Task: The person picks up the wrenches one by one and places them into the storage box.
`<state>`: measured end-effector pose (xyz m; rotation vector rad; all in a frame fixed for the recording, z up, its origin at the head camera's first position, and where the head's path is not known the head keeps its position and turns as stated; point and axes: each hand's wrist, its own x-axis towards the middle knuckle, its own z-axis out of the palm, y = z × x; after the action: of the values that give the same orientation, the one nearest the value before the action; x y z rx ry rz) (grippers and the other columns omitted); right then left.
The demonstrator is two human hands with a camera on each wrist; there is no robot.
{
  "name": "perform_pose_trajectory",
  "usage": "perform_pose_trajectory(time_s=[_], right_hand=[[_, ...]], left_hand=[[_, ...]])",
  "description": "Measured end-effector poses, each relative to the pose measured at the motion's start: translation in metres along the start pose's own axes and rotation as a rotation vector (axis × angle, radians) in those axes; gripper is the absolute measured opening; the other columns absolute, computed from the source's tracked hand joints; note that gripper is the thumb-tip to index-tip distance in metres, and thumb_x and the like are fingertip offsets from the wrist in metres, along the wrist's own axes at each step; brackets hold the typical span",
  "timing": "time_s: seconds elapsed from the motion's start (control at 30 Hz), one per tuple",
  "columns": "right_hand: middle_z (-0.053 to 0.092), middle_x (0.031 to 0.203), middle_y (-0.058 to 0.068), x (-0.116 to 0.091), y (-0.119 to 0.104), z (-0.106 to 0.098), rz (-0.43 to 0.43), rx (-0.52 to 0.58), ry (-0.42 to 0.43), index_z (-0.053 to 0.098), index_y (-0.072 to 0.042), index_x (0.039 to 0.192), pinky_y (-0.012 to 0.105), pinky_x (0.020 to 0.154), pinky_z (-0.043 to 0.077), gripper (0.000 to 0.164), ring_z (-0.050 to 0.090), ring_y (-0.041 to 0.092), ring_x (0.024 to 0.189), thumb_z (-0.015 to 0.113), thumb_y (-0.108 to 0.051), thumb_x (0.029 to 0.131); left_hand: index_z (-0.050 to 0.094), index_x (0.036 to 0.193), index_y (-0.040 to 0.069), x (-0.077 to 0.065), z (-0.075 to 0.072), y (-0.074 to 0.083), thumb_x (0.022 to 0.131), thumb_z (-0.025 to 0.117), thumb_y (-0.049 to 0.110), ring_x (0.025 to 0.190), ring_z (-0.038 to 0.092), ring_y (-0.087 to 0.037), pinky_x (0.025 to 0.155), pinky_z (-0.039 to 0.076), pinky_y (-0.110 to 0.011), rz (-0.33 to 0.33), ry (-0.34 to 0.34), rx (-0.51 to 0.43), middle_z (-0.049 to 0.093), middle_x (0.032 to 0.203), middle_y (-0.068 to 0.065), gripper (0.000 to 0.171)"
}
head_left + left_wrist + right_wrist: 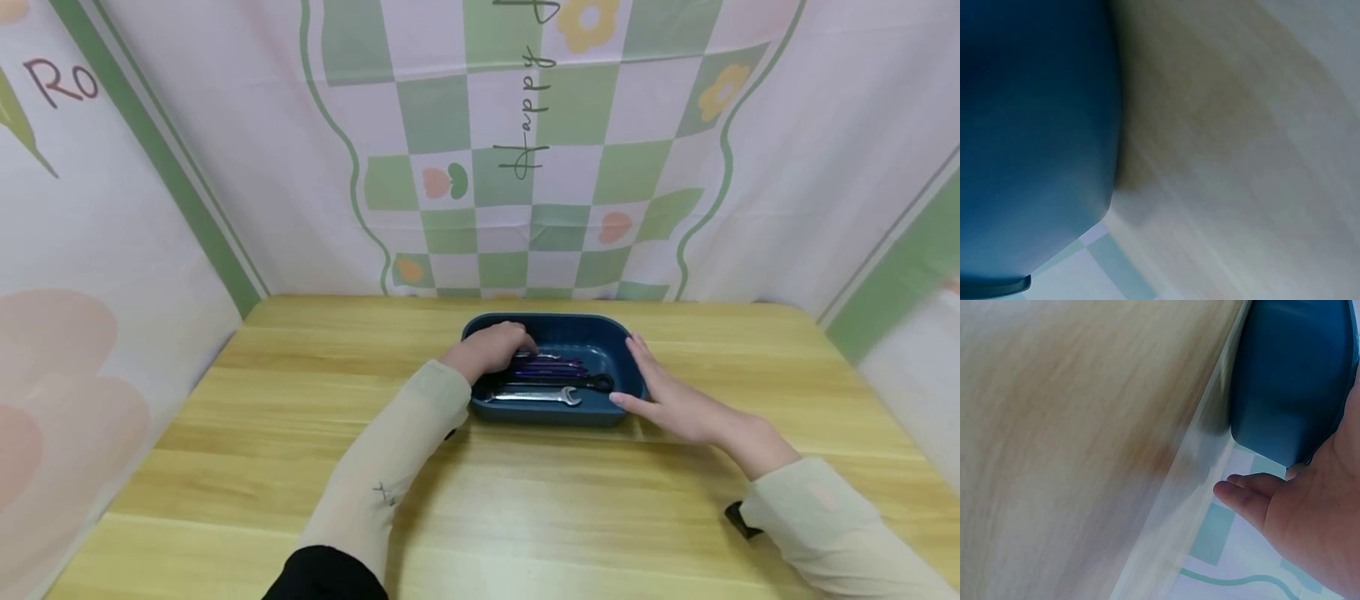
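Observation:
A dark blue plastic box on the table holds several wrenches lying side by side. Nearest the front wall is a silver wrench, with a black wrench behind it and purple wrenches further back. My left hand reaches over the box's left end, its fingers bent down by the rear wrenches; whether it grips one is hidden. Against the right end rests my right hand, thumb at the front corner and fingers extended along the outer wall. The left wrist view shows only the box's outer wall.
The wooden table extends around the box. Behind it hangs a green-and-white checked cloth, and a printed cloth hangs at the left.

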<state>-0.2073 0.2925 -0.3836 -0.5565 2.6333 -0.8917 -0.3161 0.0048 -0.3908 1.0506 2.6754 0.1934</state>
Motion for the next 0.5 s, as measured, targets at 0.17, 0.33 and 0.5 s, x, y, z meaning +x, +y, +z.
perform_pose_trajectory(time_s=[0.17, 0.33, 0.5], right_hand=[[-0.025, 0.165, 0.017, 0.0013, -0.0004, -0.0011, -0.001, 0.0, -0.004, -0.019, -0.008, 0.161, 0.073, 0.113, 0.008, 0.098, -0.006, 0.053, 0.149, 0.053, -0.045, 0.106], [-0.025, 0.165, 0.016, 0.004, 0.0003, -0.0019, 0.002, -0.014, 0.0, -0.019, -0.008, 0.161, 0.073, 0.113, 0.008, 0.097, -0.005, 0.053, 0.149, 0.052, -0.044, 0.107], [-0.023, 0.166, 0.018, 0.0065, 0.0014, -0.0034, 0.004, -0.052, 0.004, -0.018, -0.008, 0.161, 0.072, 0.113, 0.012, 0.095, 0.001, 0.055, 0.148, 0.052, -0.043, 0.107]], left_hand=[[0.07, 0.135, 0.016, 0.0014, -0.0003, 0.0007, 0.102, 0.049, -0.01, 0.133, 0.052, -0.018, 0.111, 0.04, -0.03, -0.009, -0.001, 0.007, 0.062, 0.139, -0.005, 0.047], [0.07, 0.135, 0.017, 0.0045, -0.0024, 0.0001, 0.102, 0.05, -0.008, 0.132, 0.053, -0.018, 0.111, 0.04, -0.03, -0.016, -0.009, 0.041, 0.062, 0.138, -0.005, 0.046], [0.07, 0.134, 0.016, 0.0049, -0.0057, -0.0008, 0.102, 0.054, -0.002, 0.13, 0.054, -0.019, 0.109, 0.043, -0.031, -0.004, -0.01, 0.054, 0.062, 0.136, -0.006, 0.04]])
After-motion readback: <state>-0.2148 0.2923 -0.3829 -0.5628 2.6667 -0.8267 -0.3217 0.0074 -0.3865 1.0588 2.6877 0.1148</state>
